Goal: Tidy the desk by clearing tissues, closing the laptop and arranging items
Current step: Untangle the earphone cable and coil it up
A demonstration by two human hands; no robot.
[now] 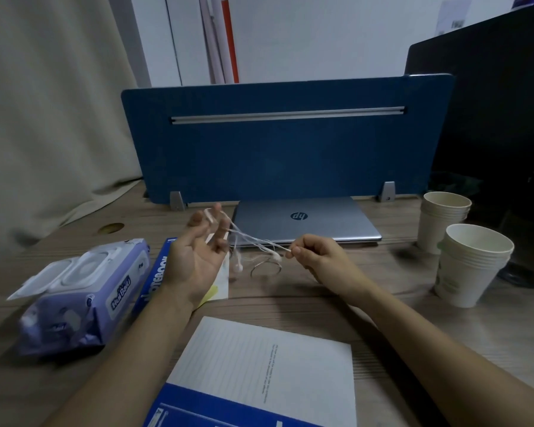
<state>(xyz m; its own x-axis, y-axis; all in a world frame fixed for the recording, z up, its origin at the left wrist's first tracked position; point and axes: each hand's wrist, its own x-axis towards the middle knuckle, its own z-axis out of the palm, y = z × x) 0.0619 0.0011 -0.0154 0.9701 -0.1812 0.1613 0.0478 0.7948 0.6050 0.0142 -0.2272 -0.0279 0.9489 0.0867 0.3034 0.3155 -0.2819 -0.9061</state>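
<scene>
A white earphone cable (253, 241) stretches between my two hands above the wooden desk (383, 303). My left hand (198, 257) is held palm up with the cable looped round its raised fingers. My right hand (315, 257) pinches the cable's other end between thumb and forefinger. Earbuds hang down between the hands. A silver HP laptop (305, 220) lies closed against the blue divider (275, 143). A purple wet-wipe pack (84, 291) with its lid flipped open lies at the left.
A blue notebook (158, 272) lies under my left wrist, and another open notebook (259, 371) sits at the front edge. Two stacks of paper cups (472, 266) stand at the right beside a dark monitor (490, 118). A curtain hangs at the left.
</scene>
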